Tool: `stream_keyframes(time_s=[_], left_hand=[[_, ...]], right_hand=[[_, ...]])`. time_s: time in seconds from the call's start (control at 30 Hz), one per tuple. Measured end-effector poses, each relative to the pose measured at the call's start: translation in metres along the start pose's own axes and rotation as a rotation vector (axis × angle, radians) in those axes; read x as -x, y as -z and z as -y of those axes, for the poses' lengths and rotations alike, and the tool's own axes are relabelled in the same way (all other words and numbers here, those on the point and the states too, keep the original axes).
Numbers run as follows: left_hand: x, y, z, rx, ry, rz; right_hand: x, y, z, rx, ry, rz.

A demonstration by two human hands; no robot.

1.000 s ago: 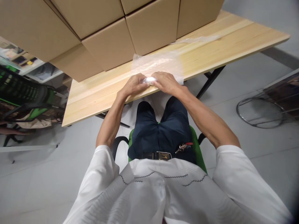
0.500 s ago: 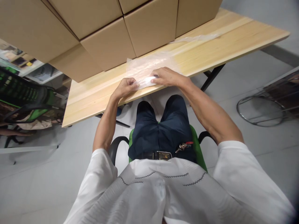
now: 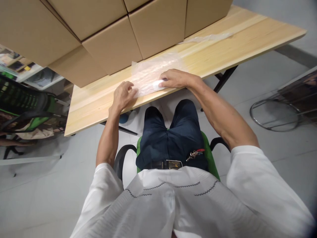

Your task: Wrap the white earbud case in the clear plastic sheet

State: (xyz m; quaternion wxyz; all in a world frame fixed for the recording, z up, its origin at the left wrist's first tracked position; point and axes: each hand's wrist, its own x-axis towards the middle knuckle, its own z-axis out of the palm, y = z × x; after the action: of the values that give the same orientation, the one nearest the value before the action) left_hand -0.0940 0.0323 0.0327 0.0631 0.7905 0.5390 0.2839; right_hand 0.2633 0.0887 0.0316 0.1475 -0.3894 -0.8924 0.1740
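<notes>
Far left: a shelving unit [image 3: 37, 77] bearing small items stands behind a black-and-green chair [image 3: 27, 105], both partly cut off at the picture's edge.
Cardboard stack: plain brown boxes [image 3: 111, 46], set side by side and one above another, line the back of a pale wooden table [image 3: 86, 104].
Left hand: the person's left hand [image 3: 123, 94] rests by the table's front edge, fingers loosely curled, fingertips at the near left corner of a clear plastic sheet; whether they pinch it, one cannot tell.
Plastic sheet: the crinkled clear plastic sheet [image 3: 151, 69] lies spread on the wood between the hands, its far side near the boxes.
White object: a small white object [image 3: 156, 85], partly hidden by fingers, sits at the sheet's near side, close to the table's front edge.
Seated worker: dark trousers [image 3: 170, 138], with keys [image 3: 194, 154] at the waist, show below the table.
Right hand: the right hand [image 3: 175, 78] grips the white object narrowly between thumb and fingers.
Right side: a clear plastic strip [image 3: 206, 38] lies farther back on the table; beyond, a metal ring [image 3: 275, 130] shows near the floor.
</notes>
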Motion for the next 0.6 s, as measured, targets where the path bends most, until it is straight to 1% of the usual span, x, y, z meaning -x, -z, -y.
stream_keyframes(time_s=[0.07, 0.1, 0.2, 0.27, 0.3, 0.4, 0.6], left_hand=[[0.001, -0.009, -0.015, -0.067, -0.084, -0.053], [0.0, -0.016, -0.025, -0.082, -0.118, -0.041], [-0.007, -0.044, -0.06, -0.117, -0.21, 0.08], [-0.012, -0.063, -0.077, -0.136, -0.259, 0.115], [-0.014, -0.07, -0.082, -0.145, -0.274, 0.122], [-0.017, -0.082, -0.086, -0.169, -0.285, 0.127], [-0.018, -0.085, -0.077, -0.165, -0.252, 0.13]], right_hand=[[0.001, 0.0, 0.002, 0.014, -0.003, -0.001], [0.002, 0.0, 0.004, 0.019, -0.012, 0.002], [0.004, 0.002, 0.008, 0.025, -0.037, 0.01], [0.003, 0.001, 0.009, 0.027, -0.034, 0.011], [0.003, 0.001, 0.009, 0.026, -0.029, 0.01], [0.0, -0.002, 0.006, 0.01, -0.013, -0.006], [-0.001, -0.005, 0.003, -0.031, 0.0, -0.046]])
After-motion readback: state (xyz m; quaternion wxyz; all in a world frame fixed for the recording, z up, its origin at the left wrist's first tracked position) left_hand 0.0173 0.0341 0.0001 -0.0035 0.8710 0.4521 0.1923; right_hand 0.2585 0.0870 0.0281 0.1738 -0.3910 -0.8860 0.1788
